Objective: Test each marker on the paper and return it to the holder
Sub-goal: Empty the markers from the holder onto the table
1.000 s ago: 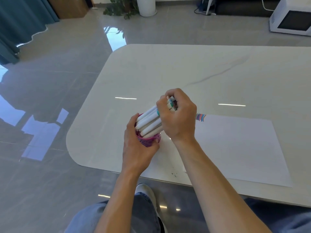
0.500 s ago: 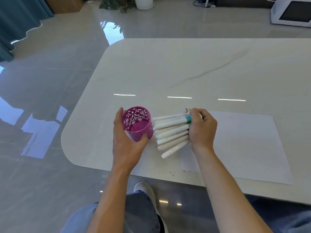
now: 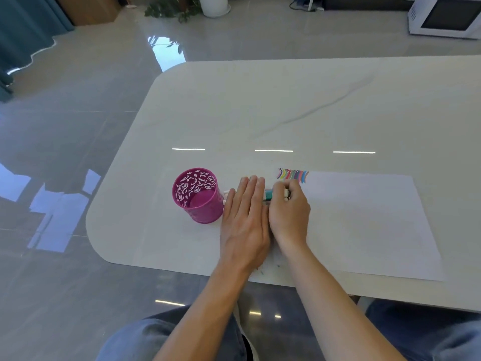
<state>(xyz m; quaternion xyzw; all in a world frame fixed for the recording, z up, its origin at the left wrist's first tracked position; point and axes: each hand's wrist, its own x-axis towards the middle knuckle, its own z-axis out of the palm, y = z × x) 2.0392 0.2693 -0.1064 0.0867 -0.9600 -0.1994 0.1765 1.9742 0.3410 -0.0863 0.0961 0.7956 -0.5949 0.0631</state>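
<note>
The magenta perforated holder (image 3: 197, 195) stands upright on the table, with nothing visible inside it. Just to its right, my left hand (image 3: 246, 217) lies flat with straight fingers over the white markers (image 3: 268, 195), hiding most of them. A teal cap and some white ends show between my hands. My right hand (image 3: 289, 214) curls its fingers around the markers' cap ends. The white paper (image 3: 364, 220) lies to the right, and a row of coloured test strokes (image 3: 292, 175) marks its top left corner.
The pale marble table (image 3: 286, 110) has a rounded left corner and a near edge close to my lap. A white appliance (image 3: 445, 16) and a potted plant (image 3: 182, 6) stand on the glossy floor beyond.
The markers came out of the holder and now lie on the table. My left hand let go of the holder, now upright, and moved right onto the markers. My right hand stays on their caps.
</note>
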